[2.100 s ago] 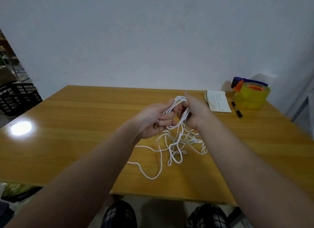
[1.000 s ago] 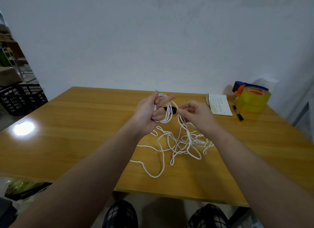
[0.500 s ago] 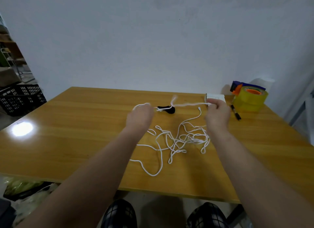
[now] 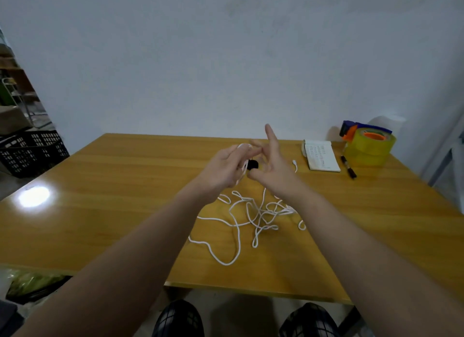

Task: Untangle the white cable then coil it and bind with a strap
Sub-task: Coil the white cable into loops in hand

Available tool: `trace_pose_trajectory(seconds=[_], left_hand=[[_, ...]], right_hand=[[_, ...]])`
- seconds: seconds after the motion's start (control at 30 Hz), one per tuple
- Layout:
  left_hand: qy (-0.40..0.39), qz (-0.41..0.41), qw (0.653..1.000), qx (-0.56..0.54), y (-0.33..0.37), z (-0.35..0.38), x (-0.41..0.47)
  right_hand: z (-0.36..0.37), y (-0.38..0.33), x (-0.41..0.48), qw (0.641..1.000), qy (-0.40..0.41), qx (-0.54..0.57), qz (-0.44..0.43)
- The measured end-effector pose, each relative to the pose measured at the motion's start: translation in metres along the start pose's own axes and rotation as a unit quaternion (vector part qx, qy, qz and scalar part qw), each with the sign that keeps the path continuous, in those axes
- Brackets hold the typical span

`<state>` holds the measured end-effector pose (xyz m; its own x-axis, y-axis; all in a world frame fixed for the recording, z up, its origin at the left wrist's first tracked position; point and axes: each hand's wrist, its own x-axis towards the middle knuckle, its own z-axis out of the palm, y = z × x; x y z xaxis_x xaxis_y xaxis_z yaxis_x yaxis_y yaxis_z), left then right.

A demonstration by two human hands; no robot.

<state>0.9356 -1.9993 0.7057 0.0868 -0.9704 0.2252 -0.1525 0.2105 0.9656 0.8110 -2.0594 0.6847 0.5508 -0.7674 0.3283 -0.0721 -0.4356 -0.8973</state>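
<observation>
Table (image 4: 125, 186) — white cable (image 4: 236, 218) half behind blurred hands (image 4: 221, 171) (image 4: 273, 166)

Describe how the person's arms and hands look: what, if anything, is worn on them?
The left forearm and right forearm are bare as far as the frame shows; no sleeve is in view. The left hand and right hand wear no gloves. No watch, bracelet or ring shows, though the fingers are blurred, so a thin ring could be missed.
</observation>
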Motion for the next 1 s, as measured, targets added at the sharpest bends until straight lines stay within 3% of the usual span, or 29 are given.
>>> trace_pose_trajectory(seconds=[0.07,0.2,0.33,0.4,0.47,0.57,0.67,0.77,0.87,1.0], left_hand=[[-0.004,-0.024,0.995,-0.099,0.004,-0.004,0.005],[-0.025,-0.059,0.964,-0.258,0.012,-0.014,0.007],[-0.041,-0.072,0.919,-0.386,0.021,-0.025,0.012],[-0.026,-0.068,0.905,-0.419,0.027,-0.027,0.015],[0.000,-0.062,0.913,-0.402,0.030,-0.022,0.019],[0.040,-0.073,0.947,-0.311,0.019,-0.011,0.029],[0.087,-0.085,0.976,-0.178,0.005,-0.008,0.036],[0.137,-0.084,0.977,-0.138,-0.001,-0.005,0.032],[0.125,-0.082,0.984,-0.098,-0.013,-0.002,0.033],[0.077,-0.107,0.989,-0.066,-0.019,-0.002,0.030]], right_hand=[[-0.005,0.001,0.006,0.997,0.000,0.074,-0.005],[-0.017,0.001,0.012,0.998,-0.019,0.053,0.012],[-0.025,0.017,0.002,0.993,0.079,0.062,0.069],[-0.024,0.030,-0.005,0.993,0.090,-0.023,0.077],[-0.018,0.038,-0.012,0.966,0.021,-0.246,0.076],[-0.001,0.028,-0.022,0.836,-0.128,-0.533,0.019],[0.004,0.012,-0.027,0.747,-0.239,-0.619,-0.046],[0.007,0.000,-0.031,0.689,-0.295,-0.656,-0.087],[0.010,-0.012,-0.036,0.686,-0.306,-0.642,-0.153],[-0.004,-0.019,-0.031,0.750,-0.242,-0.576,-0.217]])
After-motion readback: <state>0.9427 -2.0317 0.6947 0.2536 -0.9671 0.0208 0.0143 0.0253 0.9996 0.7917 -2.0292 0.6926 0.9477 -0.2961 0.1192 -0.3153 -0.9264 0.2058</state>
